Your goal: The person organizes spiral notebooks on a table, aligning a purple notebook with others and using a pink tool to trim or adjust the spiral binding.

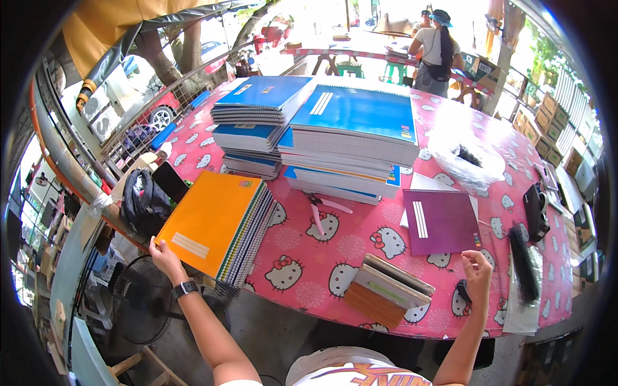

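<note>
On the near left of the table lies a stack of spiral notebooks with an orange notebook [212,219] on top. My left hand [166,257], wearing a dark watch, grips its near left corner, thumb on the cover. My right hand [477,273] hovers by the lower right corner of a purple notebook [441,222], fingers curled in a pinch; what they hold, if anything, is too small to make out. Beneath the purple notebook, white sheets [432,183] stick out. Between the two lie pink-handled pliers [317,207] and a wooden block-like holder [389,288].
Tall piles of blue notebooks [357,116] and smaller blue notebooks [261,96] stand farther back. Black binding coils [524,267] lie on plastic at the right, near a clear plastic bag [467,157]. A fan [143,302] stands below left. Another person [438,58] stands beyond the table.
</note>
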The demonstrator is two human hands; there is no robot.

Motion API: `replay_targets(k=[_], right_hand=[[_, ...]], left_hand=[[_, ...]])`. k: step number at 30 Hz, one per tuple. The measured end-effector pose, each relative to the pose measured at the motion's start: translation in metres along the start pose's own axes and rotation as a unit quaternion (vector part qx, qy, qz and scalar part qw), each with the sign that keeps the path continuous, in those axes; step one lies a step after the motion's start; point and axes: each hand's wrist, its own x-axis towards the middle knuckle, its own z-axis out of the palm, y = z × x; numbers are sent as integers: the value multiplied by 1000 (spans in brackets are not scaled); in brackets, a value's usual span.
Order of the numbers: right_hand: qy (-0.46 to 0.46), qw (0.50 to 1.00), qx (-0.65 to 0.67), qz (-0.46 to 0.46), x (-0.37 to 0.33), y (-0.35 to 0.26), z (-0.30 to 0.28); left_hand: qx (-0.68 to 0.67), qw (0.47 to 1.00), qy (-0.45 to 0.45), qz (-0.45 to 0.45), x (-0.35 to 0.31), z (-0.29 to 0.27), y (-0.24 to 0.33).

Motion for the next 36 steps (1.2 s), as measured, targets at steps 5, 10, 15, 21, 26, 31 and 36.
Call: replay_targets(k=[5, 10, 15, 21, 26, 31, 36], right_hand=[[-35, 999, -16, 11, -3, 11, 6], [-26, 999, -21, -14, 7, 18, -3], [-91, 991, 69, -74, 68, 6, 43], [-230, 910, -324, -123, 183, 47, 93], [-319, 875, -364, 20, 231, 41, 111], [-343, 828, -442, 19, 252, 30, 126], [-349, 822, -450, 2, 290, 52, 125]], left_hand=[[-44, 993, -110, 11, -10, -9, 14], [54, 992, -101, 61, -2, -15, 2], [-52, 992, -112, -1, 22, -18, -65], [-260, 928, -181, -196, -49, 10, 27], [-265, 934, -170, -169, -36, -11, 21], [-207, 964, -132, -99, -36, -6, 4], [-266, 944, -151, -124, -24, -2, -35]])
